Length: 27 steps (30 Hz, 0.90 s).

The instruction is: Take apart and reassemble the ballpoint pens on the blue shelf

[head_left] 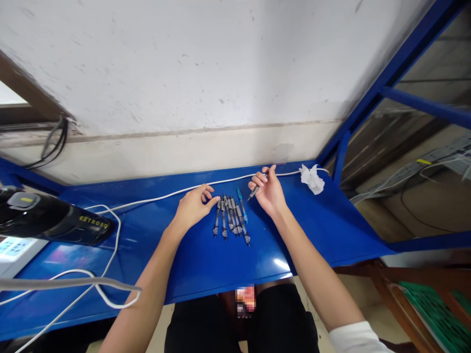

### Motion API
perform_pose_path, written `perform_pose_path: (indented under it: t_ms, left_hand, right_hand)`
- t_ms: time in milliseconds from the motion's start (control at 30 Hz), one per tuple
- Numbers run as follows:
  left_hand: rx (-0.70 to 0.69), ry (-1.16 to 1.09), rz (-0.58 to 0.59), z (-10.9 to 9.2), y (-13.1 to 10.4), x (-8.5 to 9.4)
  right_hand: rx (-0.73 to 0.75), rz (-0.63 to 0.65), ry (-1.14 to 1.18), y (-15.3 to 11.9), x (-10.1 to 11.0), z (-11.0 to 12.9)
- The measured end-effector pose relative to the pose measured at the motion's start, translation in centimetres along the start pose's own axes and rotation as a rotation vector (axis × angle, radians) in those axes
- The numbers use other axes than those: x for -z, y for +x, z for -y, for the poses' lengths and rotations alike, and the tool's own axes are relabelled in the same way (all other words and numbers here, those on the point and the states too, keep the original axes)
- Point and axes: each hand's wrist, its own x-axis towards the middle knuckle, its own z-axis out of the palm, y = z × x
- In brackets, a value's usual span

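Note:
Several black pens (223, 219) with grey grips lie side by side on the blue table (206, 264), their lower ends roughly toward me. To the right of this row rests a bright blue pen (241, 202). My left hand (195, 205) is at the left end of the row, fingers loosely curved and thumb apart; the thumb tip is beside the top of the leftmost pen, and whether it touches I cannot tell. Raised a little at the right, my right hand (269, 192) grips a dark pen (253, 192) with a grey grip, partly hidden by the fingers.
A white cable (162, 197) runs along the table's back and loops at left. There, a black bottle (55, 215) stands near a white power strip (18, 257). Crumpled white tissue (312, 179) lies at the right. A blue metal frame (386, 83) rises beside the wall.

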Motion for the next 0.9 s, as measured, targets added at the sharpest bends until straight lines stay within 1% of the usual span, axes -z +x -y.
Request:
perform_pose_path:
  t_ms: [100,167,333,433,533,667,800,900]
  left_hand:
    - [0.013,0.067,0.051,-0.3,-0.1,0.1]
    - [0.014,0.073,0.07,-0.6,-0.2,0.1]
    - [0.004,0.07,0.072,-1.0,-0.3,0.2]
    - [-0.009,0.088,0.076,-0.9,-0.4,0.0]
    - [-0.05,0.077,0.066,-0.7,-0.4,-0.2]
    - [-0.065,0.086,0.073,-1.0,-0.6,-0.5]
    - [-0.06,0.116,0.094,-1.5,-0.8,-0.5]
    - [-0.074,0.132,0.106,-1.6,-0.9,-0.4]
  right_hand:
    - [-0.024,0.039,-0.003,-0.1,0.8,0.7]
    - [-0.011,0.037,-0.018,-0.1,1.5,1.1]
    - [0.049,0.02,-0.029,0.0,2.5,1.5]
    - [0.053,0.012,0.009,-0.1,2.6,1.6]
    - [0.035,-0.006,0.052,-0.3,2.4,1.6]
    - [0.007,-0.017,0.103,-0.4,2.1,1.7]
    - [0.006,-0.075,0.08,-0.5,1.9,1.8]
    - [0.039,-0.052,0.052,-0.6,1.8,1.8]
